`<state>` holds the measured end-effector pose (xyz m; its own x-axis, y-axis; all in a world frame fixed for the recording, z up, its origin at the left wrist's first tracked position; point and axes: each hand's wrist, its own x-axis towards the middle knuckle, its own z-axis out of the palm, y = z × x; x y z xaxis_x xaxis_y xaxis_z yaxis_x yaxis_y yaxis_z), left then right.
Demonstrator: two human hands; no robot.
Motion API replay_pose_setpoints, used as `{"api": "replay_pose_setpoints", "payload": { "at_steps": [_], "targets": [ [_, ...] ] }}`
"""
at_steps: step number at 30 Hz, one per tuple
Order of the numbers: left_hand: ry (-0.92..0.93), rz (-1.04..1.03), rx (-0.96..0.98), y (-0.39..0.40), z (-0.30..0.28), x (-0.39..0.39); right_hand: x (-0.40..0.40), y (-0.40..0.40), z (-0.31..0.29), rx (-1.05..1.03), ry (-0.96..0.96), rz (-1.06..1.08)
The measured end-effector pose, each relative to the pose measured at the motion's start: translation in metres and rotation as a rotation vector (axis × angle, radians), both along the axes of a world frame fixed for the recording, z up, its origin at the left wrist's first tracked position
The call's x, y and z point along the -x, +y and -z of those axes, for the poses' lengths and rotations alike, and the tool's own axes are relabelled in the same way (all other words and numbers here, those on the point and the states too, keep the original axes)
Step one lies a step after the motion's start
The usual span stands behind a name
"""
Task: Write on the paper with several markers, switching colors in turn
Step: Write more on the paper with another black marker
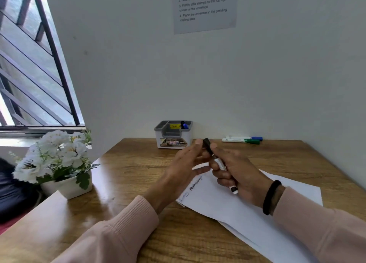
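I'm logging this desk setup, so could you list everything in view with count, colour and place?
Black marker: one, black cap, in the right hand.
Markers: two, blue-capped and green-capped, lying by the wall.
Paper: white sheets, some writing, under the hands.
Organizer: one, grey and white, against the wall.
Flowers: white, in a white pot, left.
Notice: one, grey, on the wall.
Table: wooden.
Left hand: open, beside the cap.
Right hand: gripping the marker.

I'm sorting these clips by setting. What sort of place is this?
Probably a small office or mail-prep desk: a wooden desk against a wall, a printed instruction sheet about envelopes, a desk organizer, and a right hand holding a black marker over paper.
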<state>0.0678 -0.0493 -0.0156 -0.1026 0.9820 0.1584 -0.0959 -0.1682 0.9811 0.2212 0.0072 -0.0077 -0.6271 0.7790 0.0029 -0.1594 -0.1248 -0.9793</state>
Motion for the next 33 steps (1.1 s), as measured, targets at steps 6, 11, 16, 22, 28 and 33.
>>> {"api": "replay_pose_setpoints", "payload": {
  "at_steps": [6,11,16,22,28,33],
  "targets": [
    [-0.309,0.094,-0.009,-0.002,-0.005,-0.009,0.001,-0.005,-0.003,-0.012,-0.070,-0.133],
    [-0.327,0.090,-0.044,-0.002,-0.006,-0.009,-0.001,-0.001,-0.007,-0.010,-0.085,-0.159],
    [-0.319,0.030,-0.110,-0.001,-0.004,-0.010,-0.002,-0.005,-0.011,-0.194,-0.150,-0.046],
    [-0.345,0.038,-0.093,-0.003,-0.004,-0.009,-0.001,-0.008,-0.009,-0.153,-0.100,-0.065],
    [-0.379,-0.061,-0.123,-0.001,-0.004,-0.019,0.002,-0.010,-0.009,-0.293,-0.137,0.047],
    [-0.334,-0.138,-0.122,0.001,-0.001,-0.018,0.004,-0.011,-0.008,-0.307,-0.141,0.068]
  ]
}}
